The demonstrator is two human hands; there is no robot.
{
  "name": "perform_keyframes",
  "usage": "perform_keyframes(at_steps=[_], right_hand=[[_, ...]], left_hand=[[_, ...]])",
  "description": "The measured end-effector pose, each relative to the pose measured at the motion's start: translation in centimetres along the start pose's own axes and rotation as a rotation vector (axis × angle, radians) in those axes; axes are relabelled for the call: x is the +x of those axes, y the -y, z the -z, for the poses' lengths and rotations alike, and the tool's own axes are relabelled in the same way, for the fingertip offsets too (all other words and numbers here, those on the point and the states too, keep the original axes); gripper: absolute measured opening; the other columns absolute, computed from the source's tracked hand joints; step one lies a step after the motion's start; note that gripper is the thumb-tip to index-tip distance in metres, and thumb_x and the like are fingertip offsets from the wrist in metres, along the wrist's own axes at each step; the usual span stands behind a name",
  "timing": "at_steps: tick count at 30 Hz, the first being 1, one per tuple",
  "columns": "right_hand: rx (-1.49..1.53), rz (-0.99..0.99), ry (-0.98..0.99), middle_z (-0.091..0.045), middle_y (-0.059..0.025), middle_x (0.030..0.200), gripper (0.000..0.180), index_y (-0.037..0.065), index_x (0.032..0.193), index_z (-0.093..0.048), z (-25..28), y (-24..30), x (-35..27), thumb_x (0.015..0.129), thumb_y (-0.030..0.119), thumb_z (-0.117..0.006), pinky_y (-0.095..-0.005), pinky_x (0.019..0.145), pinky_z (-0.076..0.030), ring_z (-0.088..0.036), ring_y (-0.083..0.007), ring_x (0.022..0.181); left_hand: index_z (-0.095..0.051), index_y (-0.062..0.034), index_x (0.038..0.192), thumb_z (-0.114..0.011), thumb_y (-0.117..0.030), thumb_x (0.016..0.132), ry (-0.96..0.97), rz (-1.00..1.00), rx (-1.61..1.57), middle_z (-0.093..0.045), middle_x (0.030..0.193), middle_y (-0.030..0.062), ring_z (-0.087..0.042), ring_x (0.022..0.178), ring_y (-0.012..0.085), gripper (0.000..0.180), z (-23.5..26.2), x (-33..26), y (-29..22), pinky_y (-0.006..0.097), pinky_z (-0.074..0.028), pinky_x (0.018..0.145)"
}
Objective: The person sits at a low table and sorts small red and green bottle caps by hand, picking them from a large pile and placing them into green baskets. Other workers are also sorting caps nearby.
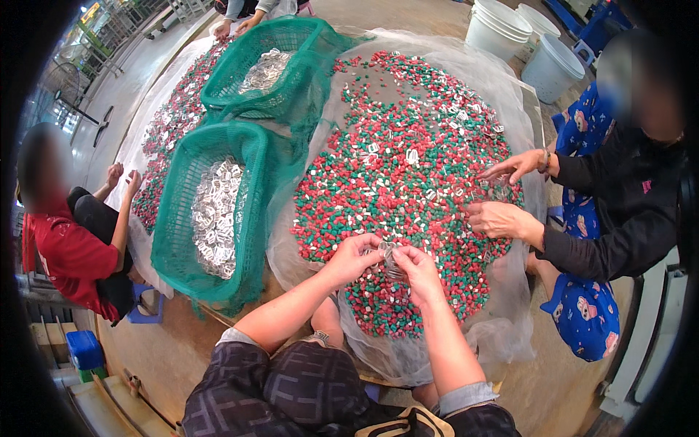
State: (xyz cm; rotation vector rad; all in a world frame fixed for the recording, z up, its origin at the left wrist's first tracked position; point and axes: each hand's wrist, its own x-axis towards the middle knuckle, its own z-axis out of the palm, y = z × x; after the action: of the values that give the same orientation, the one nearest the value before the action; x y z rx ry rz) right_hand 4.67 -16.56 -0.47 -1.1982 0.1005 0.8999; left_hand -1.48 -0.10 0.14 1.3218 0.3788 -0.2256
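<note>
Small silver metal buckle-like pieces are pinched between my two hands, above a wide heap of red, green and white pellets. My left hand holds them from the left, with thumb and fingertips closed. From the other side my right hand grips the pieces, its fingers bent round them. More of these metal pieces lie scattered among the pellets, one larger pale one near the middle. The heap rests on a translucent white mesh sheet.
Left of the heap stand two green baskets holding silver metal pieces. A co-worker in black reaches over the heap from the right. Another in red sits at the left; a third person's hands show at the top. White buckets stand behind.
</note>
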Motion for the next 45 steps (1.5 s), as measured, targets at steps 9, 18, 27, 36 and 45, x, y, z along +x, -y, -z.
perform_keyframes(at_steps=[9,18,27,36,45], right_hand=[[0.247,0.065,0.010,-0.062,-0.0082,0.096,0.040,0.003,0.113,-0.047,-1.5,0.2,-0.6,0.078,-0.001,-0.067,-0.0264,0.071,-0.053,-0.062,-0.0149,0.084],[0.188,0.326,0.106,-0.061,-0.0103,0.098,0.042,0.003,0.112,-0.045,-1.9,3.9,-1.5,0.076,-0.006,-0.066,-0.0290,0.079,-0.051,-0.060,-0.0171,0.091],[0.193,0.349,0.149,-0.059,-0.0076,0.097,0.034,0.003,0.103,-0.051,-2.3,4.4,-2.1,0.074,-0.007,-0.067,-0.0290,0.082,-0.051,-0.059,-0.0158,0.093],[0.225,0.276,0.165,-0.061,-0.0092,0.094,0.030,0.001,0.097,-0.054,-2.8,6.9,-3.5,0.073,-0.007,-0.069,-0.0266,0.077,-0.053,-0.061,-0.0155,0.089],[-0.013,0.415,0.084,-0.061,-0.0127,0.099,0.032,-0.001,0.101,-0.051,-3.9,6.5,-3.5,0.074,-0.006,-0.068,-0.0292,0.084,-0.052,-0.061,-0.0184,0.096]], left_hand=[[-0.053,-0.0025,0.102,-0.058,-0.009,0.088,-0.141,-0.173,-0.214,-0.060,0.087,0.0036,-0.056,0.071,0.0081,0.017,-0.2,-0.3,0.0,0.022,-0.045,0.058],[-0.050,-0.0023,0.102,-0.058,-0.004,0.081,0.201,-0.201,-0.471,-0.057,0.092,0.0065,-0.058,0.082,0.0154,0.023,0.9,-1.1,-1.8,0.029,-0.047,0.072],[-0.060,-0.0011,0.095,-0.065,-0.002,0.081,0.093,-0.328,-0.230,-0.059,0.093,0.0073,-0.058,0.078,0.0140,0.015,0.5,-1.3,-4.0,0.026,-0.049,0.066],[-0.061,-0.0003,0.089,-0.061,-0.004,0.082,-0.092,-0.700,0.631,-0.060,0.085,0.0107,-0.059,0.072,0.0168,0.009,0.9,-2.2,-7.3,0.026,-0.047,0.062],[-0.055,-0.0038,0.090,-0.068,-0.010,0.080,0.106,-0.210,-0.209,-0.060,0.077,0.0032,-0.056,0.056,0.0071,0.018,0.0,-2.4,-4.5,0.018,-0.038,0.043]])
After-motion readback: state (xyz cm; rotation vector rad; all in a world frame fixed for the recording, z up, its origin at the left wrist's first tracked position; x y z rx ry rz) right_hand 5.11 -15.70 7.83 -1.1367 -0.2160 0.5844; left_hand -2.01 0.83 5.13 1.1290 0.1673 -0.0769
